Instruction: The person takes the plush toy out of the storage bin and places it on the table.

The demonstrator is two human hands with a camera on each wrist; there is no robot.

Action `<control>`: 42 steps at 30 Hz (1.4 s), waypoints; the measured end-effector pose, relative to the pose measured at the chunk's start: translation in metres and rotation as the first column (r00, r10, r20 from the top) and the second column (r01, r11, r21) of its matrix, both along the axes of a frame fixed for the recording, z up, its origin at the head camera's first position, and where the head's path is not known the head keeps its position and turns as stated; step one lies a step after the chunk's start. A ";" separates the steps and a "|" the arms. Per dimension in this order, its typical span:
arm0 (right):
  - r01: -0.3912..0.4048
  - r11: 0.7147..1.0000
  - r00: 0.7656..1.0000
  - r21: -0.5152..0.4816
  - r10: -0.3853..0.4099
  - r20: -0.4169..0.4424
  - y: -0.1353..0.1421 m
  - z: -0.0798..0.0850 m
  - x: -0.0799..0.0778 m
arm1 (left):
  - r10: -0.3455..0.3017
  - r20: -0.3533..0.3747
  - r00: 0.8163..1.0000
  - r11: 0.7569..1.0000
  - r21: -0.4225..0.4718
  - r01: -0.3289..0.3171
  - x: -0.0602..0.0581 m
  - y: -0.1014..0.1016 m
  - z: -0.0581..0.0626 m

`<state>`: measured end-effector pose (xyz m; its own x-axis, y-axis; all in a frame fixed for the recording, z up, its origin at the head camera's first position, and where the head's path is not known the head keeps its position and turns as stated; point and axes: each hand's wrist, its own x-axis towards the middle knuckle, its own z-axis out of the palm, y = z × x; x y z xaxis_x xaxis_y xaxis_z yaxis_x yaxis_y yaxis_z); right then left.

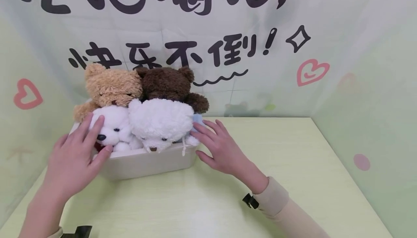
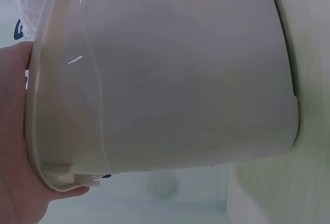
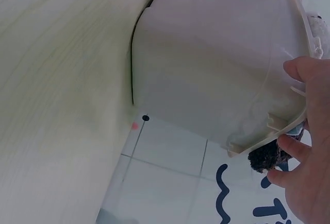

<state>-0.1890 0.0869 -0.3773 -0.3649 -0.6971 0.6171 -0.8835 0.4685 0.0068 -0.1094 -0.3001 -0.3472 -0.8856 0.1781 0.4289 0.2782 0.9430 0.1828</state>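
Toward the left of the pale table (image 1: 273, 154), close to the back wall (image 1: 277, 93): an off-white bin (image 1: 148, 164), upright and packed with four plush toys. At its back, side by side and rising well above the rim, a tan bear (image 1: 114, 86) on the left and a dark brown bear (image 1: 167, 82) on the right. At its front, a white plush with a black nose (image 1: 122, 124) beside a fluffy white bear (image 1: 163, 120), face tipped down over the front rim. Near the right end, a scrap of light-blue cloth (image 1: 198, 118).

Over the bin's left end, the left hand (image 1: 73, 158) — fingers nearly straight and spread, tips on the black-nosed plush, thumb toward the front rim. At the right end, the right hand (image 1: 221, 149), fingers reaching over the rim beside the cloth, only slightly bent, and thumb lower, along the outer wall. Impossible to tell how firmly either hand presses. Behind the toys, black lettering (image 1: 221, 51) and a pink heart (image 1: 312, 72) on the wall.
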 end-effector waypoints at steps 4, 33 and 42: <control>0.021 1.000 1.000 -0.003 -0.021 -0.022 0.002 -0.002 0.001 | -0.021 0.009 1.000 1.000 -0.006 0.021 -0.006 0.000 0.002; 0.063 0.998 0.997 -0.009 -0.064 -0.045 0.024 0.011 0.011 | -0.047 0.030 0.998 0.999 -0.004 0.047 -0.018 0.019 0.003; -0.003 0.954 0.992 -0.300 -0.034 -0.118 -0.010 0.052 0.011 | -0.058 0.017 0.998 0.998 -0.004 0.059 -0.018 0.020 0.005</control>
